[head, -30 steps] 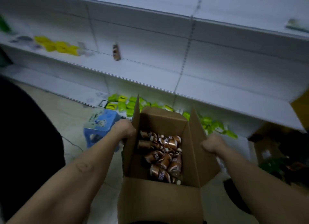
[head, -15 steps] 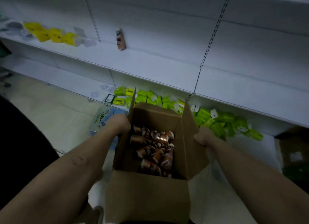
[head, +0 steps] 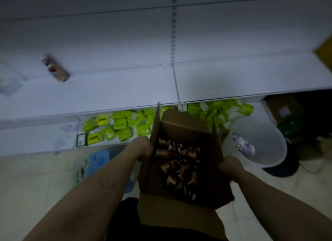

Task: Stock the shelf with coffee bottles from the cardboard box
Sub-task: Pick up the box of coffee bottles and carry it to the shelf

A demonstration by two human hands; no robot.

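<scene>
An open cardboard box [head: 172,212] is held in front of me, flaps up. Inside it lie several brown coffee bottles [head: 177,161] in a loose heap. My left hand [head: 143,148] grips the box's left wall and my right hand [head: 230,166] grips its right wall. One coffee bottle [head: 56,71] stands alone on the white shelf [head: 116,89], far to the left of the box. The picture is blurred.
Green and yellow packets [head: 124,126] fill the bottom shelf under the white one. A white bin [head: 256,142] stands on the floor to the right of the box, a blue stool [head: 100,160] to its left. Cardboard boxes [head: 283,111] sit at far right.
The view has swung down and right along the shelf, still carrying the box in both hands. The white bin has come into sight; the lone bottle has slid toward the left.
</scene>
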